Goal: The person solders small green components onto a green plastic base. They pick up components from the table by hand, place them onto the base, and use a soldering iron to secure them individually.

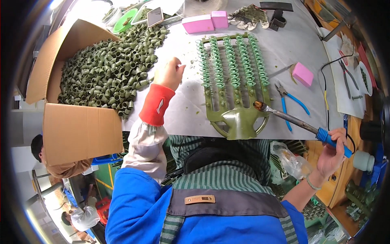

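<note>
My right hand [331, 158] grips the blue handle of a soldering iron [295, 121]. Its browned, broad tip lies over or against the lower right bars of an olive-green, comb-like frame [239, 122]; contact is not clear. Rows of light-green loop-shaped pieces [231, 61] stand along the frame's long bars, with bare bar below them. Between that frame and a heap of small dark-green tubes [109, 69] is my left hand [170, 73], above the table with fingers curled in. Whatever it may hold is hidden. A red wristband [156, 105] circles that wrist.
The tubes spill from a cardboard box [83, 128] at left. Blue-handled cutters [290, 103] and a pink block [302, 74] lie right of the frame. Pink blocks [198, 24], a dirty glove [248, 18] and a phone [155, 17] are behind. A cord [325, 87] runs at right.
</note>
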Tool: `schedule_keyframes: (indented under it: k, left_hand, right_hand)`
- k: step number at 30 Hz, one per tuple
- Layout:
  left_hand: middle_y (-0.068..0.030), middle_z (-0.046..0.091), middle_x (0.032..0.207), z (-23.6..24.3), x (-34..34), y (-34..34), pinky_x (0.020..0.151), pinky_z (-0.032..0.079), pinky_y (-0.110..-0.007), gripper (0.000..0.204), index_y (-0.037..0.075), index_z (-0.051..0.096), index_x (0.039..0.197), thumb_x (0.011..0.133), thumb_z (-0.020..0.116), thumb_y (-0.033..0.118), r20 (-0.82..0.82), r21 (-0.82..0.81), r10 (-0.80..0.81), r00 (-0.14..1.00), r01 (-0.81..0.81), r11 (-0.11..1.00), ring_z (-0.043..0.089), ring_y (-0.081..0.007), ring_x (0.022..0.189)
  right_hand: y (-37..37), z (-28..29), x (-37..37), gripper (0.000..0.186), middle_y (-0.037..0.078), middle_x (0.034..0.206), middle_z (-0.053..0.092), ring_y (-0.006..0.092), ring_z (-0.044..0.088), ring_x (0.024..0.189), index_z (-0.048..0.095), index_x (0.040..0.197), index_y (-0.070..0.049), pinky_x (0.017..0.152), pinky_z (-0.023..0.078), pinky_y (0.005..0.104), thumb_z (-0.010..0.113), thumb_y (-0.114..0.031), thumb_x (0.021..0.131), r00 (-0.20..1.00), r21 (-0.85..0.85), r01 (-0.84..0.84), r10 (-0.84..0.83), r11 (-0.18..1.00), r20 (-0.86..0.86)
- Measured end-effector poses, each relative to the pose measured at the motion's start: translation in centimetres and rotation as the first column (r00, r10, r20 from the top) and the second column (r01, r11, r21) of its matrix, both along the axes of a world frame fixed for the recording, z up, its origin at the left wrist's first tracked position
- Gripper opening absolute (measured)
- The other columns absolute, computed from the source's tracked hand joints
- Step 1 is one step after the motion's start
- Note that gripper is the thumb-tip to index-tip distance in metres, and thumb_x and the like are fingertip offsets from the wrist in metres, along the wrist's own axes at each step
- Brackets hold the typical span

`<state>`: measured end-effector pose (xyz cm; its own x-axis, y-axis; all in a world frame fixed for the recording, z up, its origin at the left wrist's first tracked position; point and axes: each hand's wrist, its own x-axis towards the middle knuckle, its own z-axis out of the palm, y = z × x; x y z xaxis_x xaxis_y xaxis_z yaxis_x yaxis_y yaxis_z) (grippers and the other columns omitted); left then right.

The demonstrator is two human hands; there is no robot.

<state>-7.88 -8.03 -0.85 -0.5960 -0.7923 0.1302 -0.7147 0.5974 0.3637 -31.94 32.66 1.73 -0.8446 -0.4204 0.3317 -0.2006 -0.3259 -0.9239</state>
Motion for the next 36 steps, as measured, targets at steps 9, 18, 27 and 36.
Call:
schedule_keyframes:
  k: [9,18,27,36]
  left_hand:
    - [-0.0138,0.063,0.093,-4.8,3.4,-1.1,0.074,0.048,-0.031,0.012,0.002,0.066,0.092,0.085,0.060,0.011,-0.073,0.024,-0.163,0.984,0.165,0.986,0.062,-0.0259,0.083]
    - [-0.0180,0.061,0.100,-7.7,5.0,-1.5,0.078,0.047,-0.036,0.025,0.003,0.051,0.114,0.090,0.046,0.000,-0.121,-0.161,-0.474,0.872,0.454,0.876,0.058,-0.0340,0.091]
    - [-0.0125,0.062,0.094,-5.2,4.1,-0.9,0.081,0.046,-0.031,0.019,0.001,0.052,0.110,0.093,0.045,0.001,-0.105,0.156,-0.345,0.933,0.358,0.920,0.060,-0.0229,0.090]
    - [-0.0090,0.064,0.087,-3.8,4.3,0.5,0.074,0.048,-0.029,0.023,0.008,0.059,0.113,0.092,0.054,0.011,-0.035,0.331,-0.108,0.994,0.114,0.937,0.062,-0.0177,0.079]
  right_hand:
    - [-0.7,0.6,0.7,0.020,0.012,0.087,0.051,0.0167,0.050,0.079,0.055,0.078,0.002,0.051,0.035,0.0237,0.050,-0.016,0.085,0.999,0.045,0.034,-0.032,0.998,-0.028]
    - [-0.9,1.0,1.0,0.020,0.011,0.087,0.051,0.0154,0.049,0.079,0.054,0.077,0.001,0.051,0.035,0.0236,0.049,-0.016,0.086,0.999,0.062,0.027,-0.025,0.998,-0.044]
    - [-0.5,0.7,0.9,0.018,0.011,0.088,0.050,0.0181,0.049,0.083,0.053,0.076,0.002,0.070,0.040,0.0273,0.049,-0.013,0.086,0.999,0.032,0.037,-0.036,0.999,-0.015]
    - [-0.5,0.6,0.8,0.018,0.012,0.086,0.050,0.0193,0.049,0.084,0.053,0.076,0.002,0.077,0.039,0.0293,0.049,-0.012,0.086,0.999,0.017,0.028,-0.028,0.999,0.014]
